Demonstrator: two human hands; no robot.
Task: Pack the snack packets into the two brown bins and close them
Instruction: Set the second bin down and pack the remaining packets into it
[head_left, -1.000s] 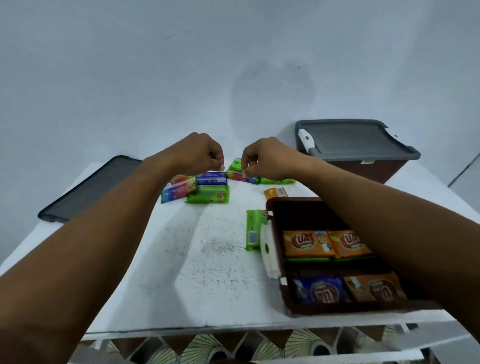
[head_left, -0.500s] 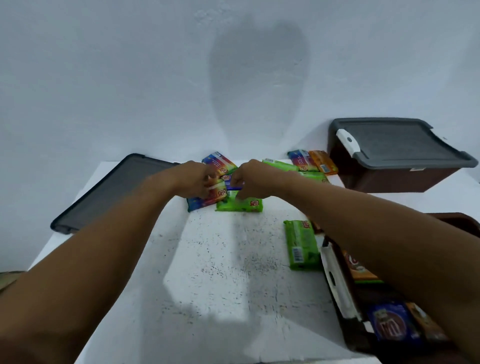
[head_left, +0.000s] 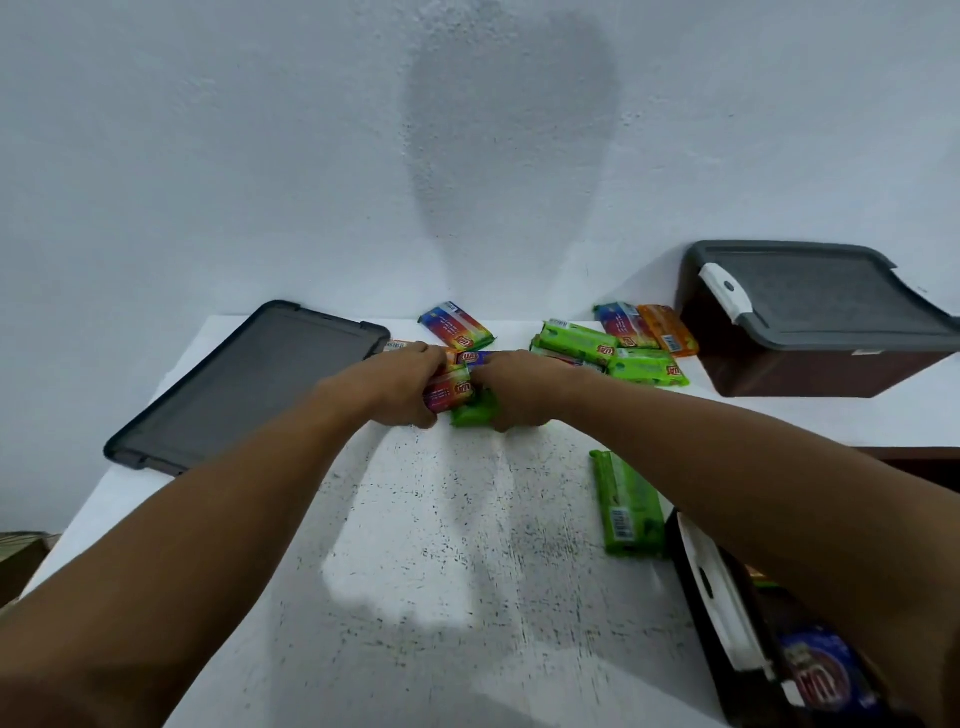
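White counter (head_left: 441, 545), white wall. Right of grey lid (head_left: 244, 384): left hand (head_left: 400, 382) fingers grip red packet (head_left: 451, 392); right hand (head_left: 519, 387) fingers grip green packet (head_left: 471, 414).

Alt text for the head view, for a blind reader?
The left hand and right hand grip a small pile of snack packets mid-table. More loose packets lie beyond on the white table, with a grey lid left, a closed brown bin far right, an open bin near right.

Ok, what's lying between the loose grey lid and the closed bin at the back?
Head view: scattered snack packets, with the left hand gripping a red packet and the right hand a green packet.
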